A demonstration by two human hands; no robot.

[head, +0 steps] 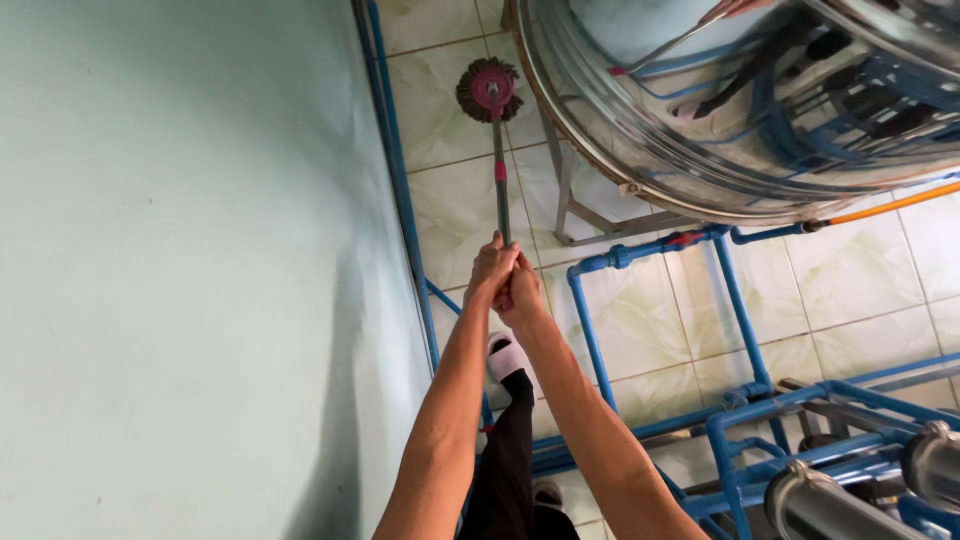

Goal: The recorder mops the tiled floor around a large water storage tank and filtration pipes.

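A mop with a grey handle and a round brown head under a pink cap reaches away from me across the tiled floor. My left hand and my right hand are both closed on the near end of the handle, one right behind the other. The mop head rests on the tiles between the pale green wall and a large shiny steel tank. My feet in white slippers show below my arms.
Blue pipes run along the floor and up the wall edge. The tank stands on a metal frame. Steel filter cylinders lie at the lower right. An orange pipe runs beside the tank.
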